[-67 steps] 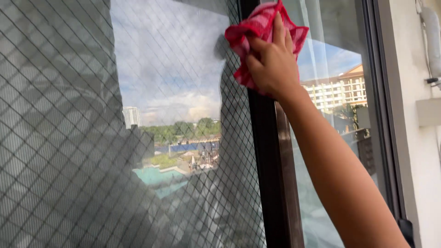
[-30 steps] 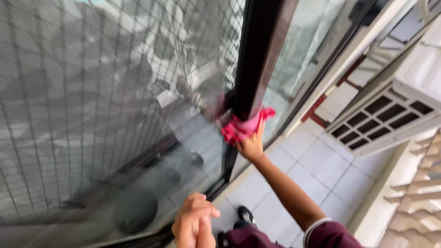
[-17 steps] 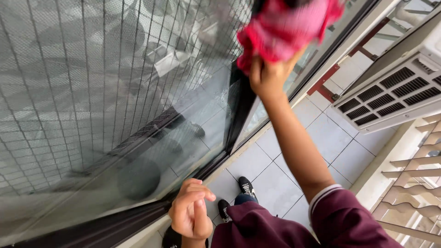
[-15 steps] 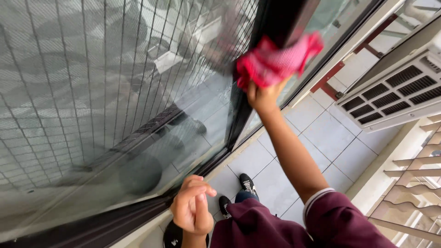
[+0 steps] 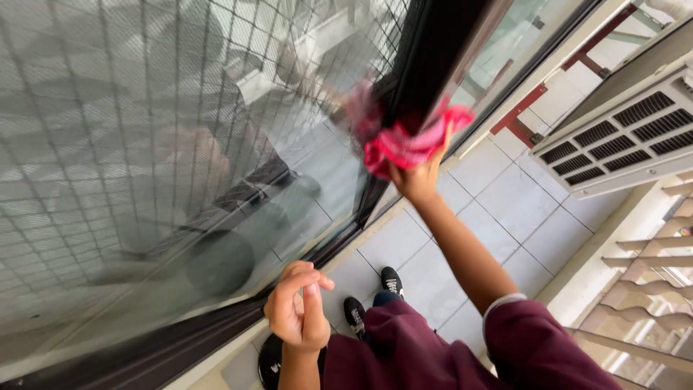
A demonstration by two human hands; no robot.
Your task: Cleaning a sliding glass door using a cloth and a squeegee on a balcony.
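A: Pink cloth [image 5: 411, 144], bunched up and pressed against the dark vertical window frame [image 5: 440, 58]. It sits low on the post, just beside the mesh-covered glass [image 5: 166, 144].

B: Which hand has it?

A: My right hand [image 5: 419, 177]. I see the fingers closed on the cloth from below, arm stretched out and up from a maroon sleeve [image 5: 534, 339].

B: And the other one?

A: My left hand [image 5: 297, 310] hangs loose near the bottom of the glass, fingers curled in, thumb against them, holding nothing that I can see.

B: Around that?

A: Pale floor tiles [image 5: 505, 209] under me, black shoes [image 5: 391, 280] by the sill. A white louvred air-conditioner unit [image 5: 613, 137] stands well apart on the right. The cloth's reflection shows dimly in the glass.
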